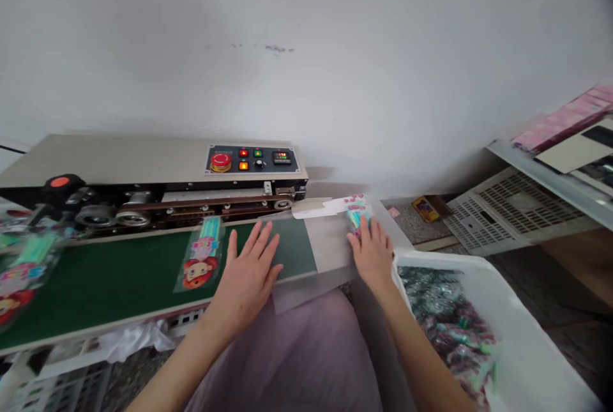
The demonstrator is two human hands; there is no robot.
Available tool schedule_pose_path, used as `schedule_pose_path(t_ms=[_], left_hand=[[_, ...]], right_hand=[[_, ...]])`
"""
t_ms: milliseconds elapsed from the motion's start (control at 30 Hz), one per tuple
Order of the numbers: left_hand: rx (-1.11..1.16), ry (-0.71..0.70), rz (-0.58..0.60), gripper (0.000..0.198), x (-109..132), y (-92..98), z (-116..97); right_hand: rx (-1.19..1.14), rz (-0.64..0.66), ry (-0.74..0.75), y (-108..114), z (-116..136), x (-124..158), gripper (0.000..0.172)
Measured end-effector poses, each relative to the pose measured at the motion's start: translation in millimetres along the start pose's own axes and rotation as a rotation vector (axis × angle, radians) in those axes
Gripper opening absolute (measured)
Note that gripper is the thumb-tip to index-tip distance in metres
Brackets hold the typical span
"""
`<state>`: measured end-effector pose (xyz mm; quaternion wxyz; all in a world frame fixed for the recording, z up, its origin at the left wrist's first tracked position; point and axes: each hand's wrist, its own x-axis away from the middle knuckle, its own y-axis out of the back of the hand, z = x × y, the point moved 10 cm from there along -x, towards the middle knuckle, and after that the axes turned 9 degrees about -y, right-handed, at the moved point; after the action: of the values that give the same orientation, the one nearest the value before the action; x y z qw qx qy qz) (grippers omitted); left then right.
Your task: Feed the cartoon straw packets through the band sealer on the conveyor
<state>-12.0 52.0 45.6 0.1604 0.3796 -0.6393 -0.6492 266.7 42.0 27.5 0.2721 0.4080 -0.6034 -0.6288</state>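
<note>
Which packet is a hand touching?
The right-end packet, under the fingertips of the right hand. The cartoon-face packet on the green belt lies untouched beside the left hand.

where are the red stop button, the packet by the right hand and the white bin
red stop button (221,160): head view, on its red cap
packet (357,209): head view, on its printed top end
white bin (527,361): head view, on its bare inner wall

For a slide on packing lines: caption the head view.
Left hand flat on the green conveyor belt; right hand on a colourful packet beside the sealing machine.
</note>
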Motion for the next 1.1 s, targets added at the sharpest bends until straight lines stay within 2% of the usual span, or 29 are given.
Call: schedule_pose_path(t_ms=[167, 233, 300, 400, 467, 567, 700, 833, 1100], left_hand=[[0.070, -0.058, 0.053, 0.045, -11, -9.6, -19], [0.100, -0.064, 0.069, 0.045, -19, -12.7, -24], [0.130, -0.076, 0.078, 0.046, -29, -16.2, -32], [0.165, -0.096, 0.072, 0.047, -49, -24.6, -51], [0.180, -0.096, 0.074, 0.049, -63, -34.5, -63], [0.153, -0.089, 0.088, 0.055, -78, -51.5, -71], [0.107, -0.151, 0.095, 0.057, -77, -61.2, -59], [0.112, -0.197, 0.139, 0.057, -62, -56.3, -36], [0.074, -0.070, 0.235, 0.055, -43, -35.9, -8]], right_hand=[[-0.082, 0.023, 0.023, 10, 75, 30, 0.064], [-0.150, 0.036, 0.077, 19, 93, 35, 0.064], [-0.208, 0.040, 0.127, 26, 96, 32, 0.059], [-0.272, 0.018, 0.130, 32, 79, 16, 0.050], [-0.290, 0.006, 0.118, 30, 67, 3, 0.047], [-0.277, 0.040, 0.162, 18, 63, -9, 0.045], [-0.253, 0.078, 0.258, 8, 64, -11, 0.044], [-0.200, 0.073, 0.270, 8, 60, -10, 0.044], [-0.165, 0.071, 0.321, 13, 80, 2, 0.046]])
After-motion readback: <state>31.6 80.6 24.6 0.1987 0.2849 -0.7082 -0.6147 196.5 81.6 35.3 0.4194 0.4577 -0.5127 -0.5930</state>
